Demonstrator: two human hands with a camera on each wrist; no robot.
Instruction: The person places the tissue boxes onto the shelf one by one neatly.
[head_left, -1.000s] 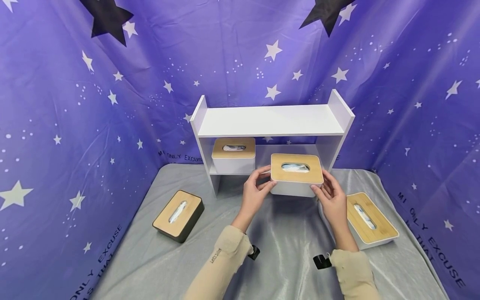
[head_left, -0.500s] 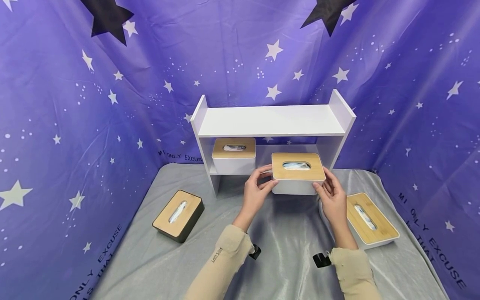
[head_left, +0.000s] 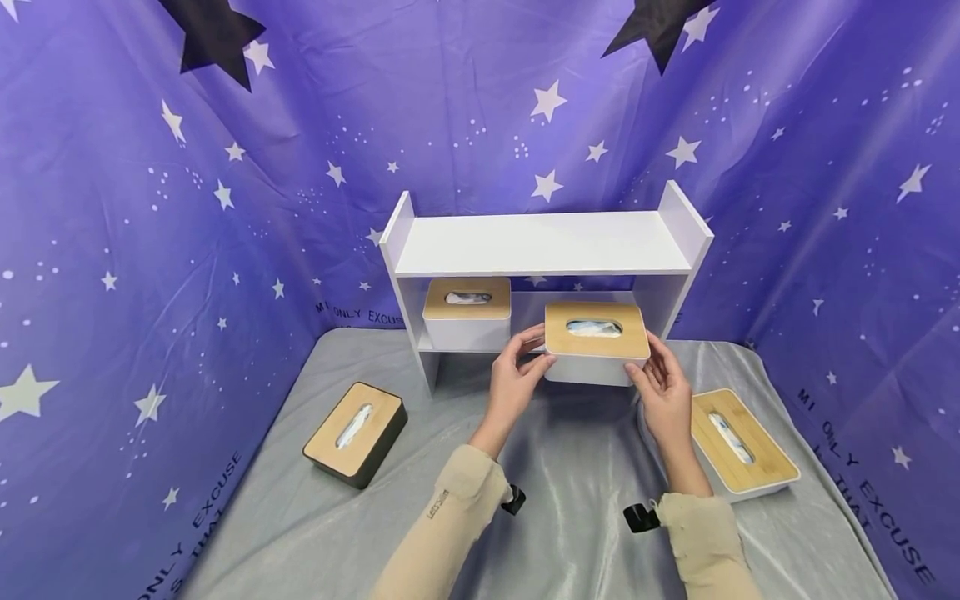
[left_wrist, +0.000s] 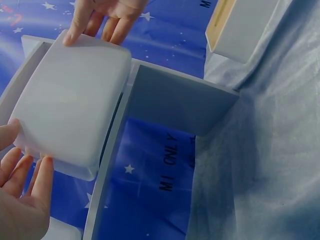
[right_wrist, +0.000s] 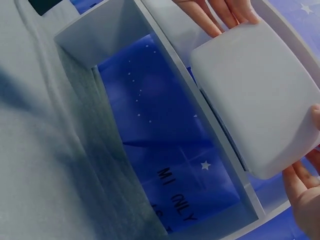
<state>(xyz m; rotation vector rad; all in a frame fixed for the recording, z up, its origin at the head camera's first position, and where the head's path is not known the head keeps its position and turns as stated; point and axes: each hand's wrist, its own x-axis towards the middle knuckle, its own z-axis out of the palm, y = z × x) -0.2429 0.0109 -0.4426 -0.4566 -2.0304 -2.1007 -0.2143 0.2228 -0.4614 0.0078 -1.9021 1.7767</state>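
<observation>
Both hands hold a white tissue box (head_left: 596, 348) with a light wooden lid at the front of the white shelf unit (head_left: 543, 242), level with its middle board. My left hand (head_left: 513, 385) grips the left end, thumb at the front corner and fingers along the side. On the opposite end my right hand (head_left: 666, 400) grips in the same way. From below, the left wrist view shows the smooth white box (left_wrist: 75, 100) overlapping the shelf board's front edge. Left of it, a similar tissue box (head_left: 467, 329) stands on that board.
On the grey cloth (head_left: 570, 533) a black tissue box (head_left: 375, 417) lies at the left, its wooden lid facing up. A flatter white tissue box (head_left: 757, 450) lies at the right, beside my right forearm. A purple star-printed curtain (head_left: 480, 100) surrounds the table.
The held tissue box has moved slightly away from me, toward the shelf, and a little to the right. Both hands keep their grip; the other boxes have stayed put.
</observation>
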